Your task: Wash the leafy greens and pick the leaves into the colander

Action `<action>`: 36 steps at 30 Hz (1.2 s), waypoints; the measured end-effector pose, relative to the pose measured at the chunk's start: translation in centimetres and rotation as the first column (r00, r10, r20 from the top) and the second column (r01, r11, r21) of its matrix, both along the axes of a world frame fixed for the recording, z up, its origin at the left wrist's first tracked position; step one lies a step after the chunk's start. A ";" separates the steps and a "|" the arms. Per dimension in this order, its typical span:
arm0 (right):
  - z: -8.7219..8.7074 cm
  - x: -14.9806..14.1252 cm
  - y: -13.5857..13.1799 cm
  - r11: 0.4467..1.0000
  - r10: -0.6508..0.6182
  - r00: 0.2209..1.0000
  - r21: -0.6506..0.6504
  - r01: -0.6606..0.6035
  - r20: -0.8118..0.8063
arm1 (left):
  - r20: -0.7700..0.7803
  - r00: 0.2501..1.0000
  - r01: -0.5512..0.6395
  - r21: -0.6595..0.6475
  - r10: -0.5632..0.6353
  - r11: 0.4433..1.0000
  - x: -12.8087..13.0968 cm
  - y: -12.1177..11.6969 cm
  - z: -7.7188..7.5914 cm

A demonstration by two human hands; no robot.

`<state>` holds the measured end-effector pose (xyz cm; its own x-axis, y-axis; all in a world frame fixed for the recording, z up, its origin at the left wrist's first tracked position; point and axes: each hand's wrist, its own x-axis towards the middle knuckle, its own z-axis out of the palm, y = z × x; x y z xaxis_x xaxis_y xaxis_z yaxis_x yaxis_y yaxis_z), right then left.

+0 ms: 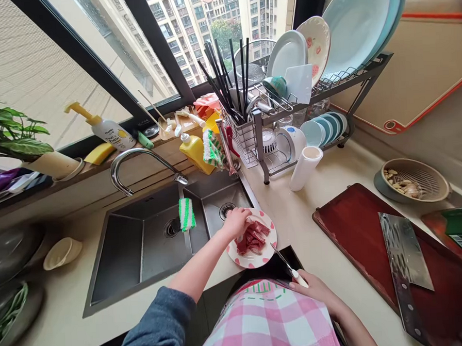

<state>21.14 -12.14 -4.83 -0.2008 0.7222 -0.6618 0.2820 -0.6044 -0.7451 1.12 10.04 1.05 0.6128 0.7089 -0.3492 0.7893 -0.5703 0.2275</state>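
Note:
A white plate with pink dots (241, 256) sits at the counter's front edge beside the sink, carrying strips of red raw meat (253, 237). My left hand (235, 222) is closed over the plate's far rim, next to the meat. My right hand (316, 289) is low by my pink checked apron, closed on the white handle of a small knife (286, 263) whose blade points up toward the plate.
A double steel sink (149, 239) with a tap (137, 160) and a green-striped sponge (186, 214) lies to the left. A dark red cutting board (353, 228) with a cleaver (403, 257) lies right. A dish rack (289, 103), a paper roll (305, 167) and a strainer bowl (413, 181) stand behind.

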 end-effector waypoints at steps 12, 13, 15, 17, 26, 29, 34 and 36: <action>-0.1 -0.6 0.0 1.000 0.024 1.000 -0.019 -0.024 0.010 | 0.045 0.960 0.254 0.270 -0.276 0.929 -0.4 -5.8 -2.6; -0.1 -0.7 0.0 0.999 0.026 1.000 -0.020 -0.026 0.011 | 0.069 0.976 0.181 0.262 -0.206 0.948 -0.5 -5.5 -2.6; -0.1 -0.7 0.0 0.999 0.030 0.999 -0.021 -0.030 0.020 | 0.116 0.991 0.035 0.231 -0.064 0.972 -0.9 -5.0 -2.5; -0.2 -0.8 0.0 0.999 0.034 0.999 -0.018 -0.034 0.032 | 0.149 0.987 -0.094 0.199 0.065 0.975 -1.5 -4.5 -2.2; -0.2 -1.1 0.3 0.999 0.038 0.999 -0.014 -0.038 0.025 | 0.128 0.974 0.156 0.226 -0.188 0.962 -2.0 -5.9 -3.2; -0.3 -1.0 0.3 0.999 0.032 0.999 -0.021 -0.032 0.018 | 0.083 0.984 0.127 0.313 -0.160 0.941 -1.3 -7.0 -4.5; -0.5 -0.9 0.1 1.000 0.030 0.999 -0.009 -0.029 0.030 | 0.126 0.978 0.123 0.303 -0.168 0.945 -1.8 -7.8 -5.1; -0.5 -0.9 0.1 0.999 0.032 0.999 -0.009 -0.032 0.031 | 0.151 0.970 0.146 0.275 -0.193 0.950 -2.7 -8.1 -4.7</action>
<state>20.20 -12.02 -5.38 -0.2035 0.7103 -0.6738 0.3241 -0.6006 -0.7309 -1.58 1.92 -3.68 0.7663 0.6410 -0.0439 0.6373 -0.7496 0.1785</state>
